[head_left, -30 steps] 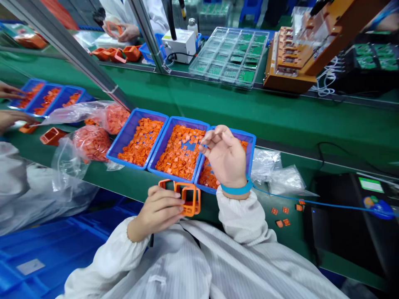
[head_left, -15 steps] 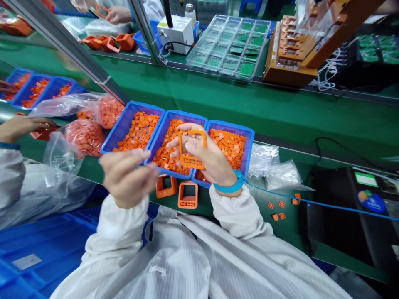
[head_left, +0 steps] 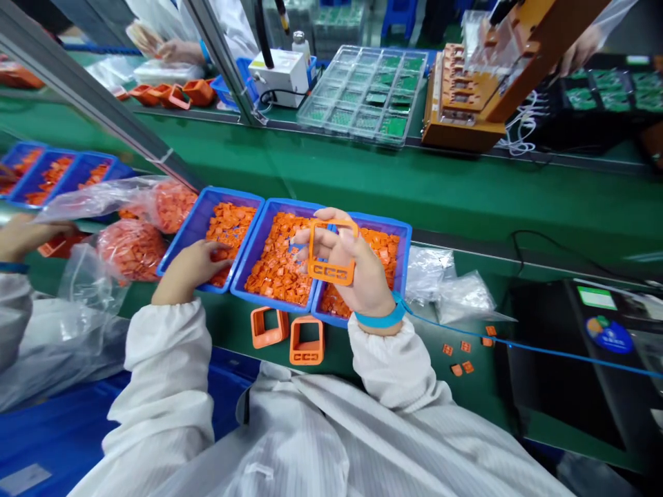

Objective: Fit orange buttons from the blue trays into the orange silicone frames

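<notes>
My right hand point(head_left: 369, 283) grips an orange square plastic frame point(head_left: 334, 273) with small slots along its lower edge, held up over the middle and right blue bins. A blue wrist strap point(head_left: 382, 319) circles that wrist. Over at the left blue bin point(head_left: 173, 252), my left hand point(head_left: 194, 266) reaches in over the near side. Its thumb and forefinger are apart, touching the small orange plastic pieces point(head_left: 231, 221). The middle bin point(head_left: 269, 298) and right bin point(head_left: 402, 266) hold similar orange pieces. Two more orange frames point(head_left: 269, 336) stand on the bench in front of the bins.
Plastic bags of orange pieces point(head_left: 130, 250) lie left of the bins, beside a co-worker's hand point(head_left: 23, 241). To the right are clear bags point(head_left: 463, 295), several loose orange pieces point(head_left: 466, 346) and a black device point(head_left: 559, 366). A blue cord point(head_left: 466, 330) runs rightward from my right wrist.
My left hand has moved left and down from beside the held frame into the left bin, and its fingers have parted. My right hand still holds the frame. The view has shifted slightly.
</notes>
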`<state>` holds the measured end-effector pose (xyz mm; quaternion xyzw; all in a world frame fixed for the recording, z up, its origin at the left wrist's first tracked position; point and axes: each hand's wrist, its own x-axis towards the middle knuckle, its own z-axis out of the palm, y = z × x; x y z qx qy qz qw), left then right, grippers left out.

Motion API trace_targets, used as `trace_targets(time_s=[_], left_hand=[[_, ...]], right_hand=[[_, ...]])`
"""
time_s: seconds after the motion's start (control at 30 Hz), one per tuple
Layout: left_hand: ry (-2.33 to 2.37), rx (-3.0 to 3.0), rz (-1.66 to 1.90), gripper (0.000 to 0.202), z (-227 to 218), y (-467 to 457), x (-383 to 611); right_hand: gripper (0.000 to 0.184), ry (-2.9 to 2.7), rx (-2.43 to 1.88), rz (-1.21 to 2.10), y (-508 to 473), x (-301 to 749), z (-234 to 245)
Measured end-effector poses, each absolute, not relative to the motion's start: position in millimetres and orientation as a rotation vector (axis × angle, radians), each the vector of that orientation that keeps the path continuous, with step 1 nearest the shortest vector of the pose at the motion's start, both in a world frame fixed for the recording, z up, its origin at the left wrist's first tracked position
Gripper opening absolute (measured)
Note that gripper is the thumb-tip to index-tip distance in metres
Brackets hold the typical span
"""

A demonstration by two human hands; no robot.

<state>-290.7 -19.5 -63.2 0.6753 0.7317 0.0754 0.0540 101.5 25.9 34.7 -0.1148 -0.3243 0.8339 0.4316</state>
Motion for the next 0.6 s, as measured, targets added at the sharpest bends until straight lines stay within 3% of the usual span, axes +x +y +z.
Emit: trace_targets(time_s=[0.2,0.4,0.6], left_hand=[[2.248,2.082,0.320,0.050,-68,-20,-287],[2.333,2.053,0.491,0.056,-62,-26,-276],[2.324,1.794,0.906,0.031,-21,-40,-217]], right_hand=[[0.036,-0.728,-0.312,2.028,31,102,34],[0.036,-0.687,-0.346,2.013,32,99,29],[0.045,-0.654,-0.363,1.990,34,99,30]])
